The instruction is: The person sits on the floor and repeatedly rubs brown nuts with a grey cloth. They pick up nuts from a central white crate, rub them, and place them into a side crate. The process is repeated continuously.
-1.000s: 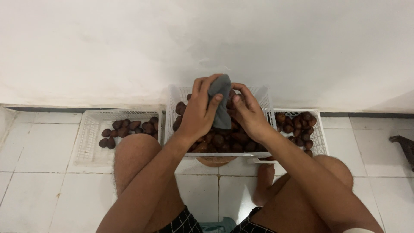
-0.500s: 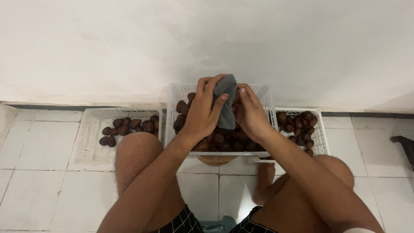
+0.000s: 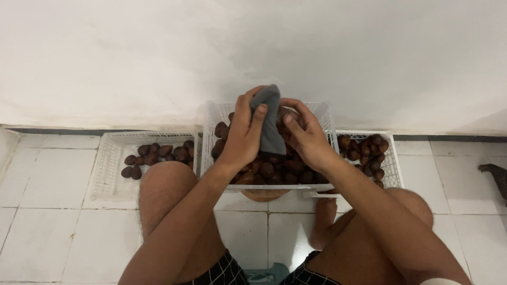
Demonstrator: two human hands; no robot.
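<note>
Grey cloth (image 3: 269,122) hangs pinched between both hands above the middle white basket (image 3: 322,113). Left hand (image 3: 244,132) has its grip closed on the cloth's left side, thumb and fingers wrapped over the top. Right hand (image 3: 304,134) closes on the right side; whether a fruit sits inside the cloth cannot be told. Brown fruits (image 3: 274,171) fill that basket. Left basket (image 3: 108,169) and right basket (image 3: 392,163) flank it on the tiled floor (image 3: 47,232), against the white wall (image 3: 158,58).
</note>
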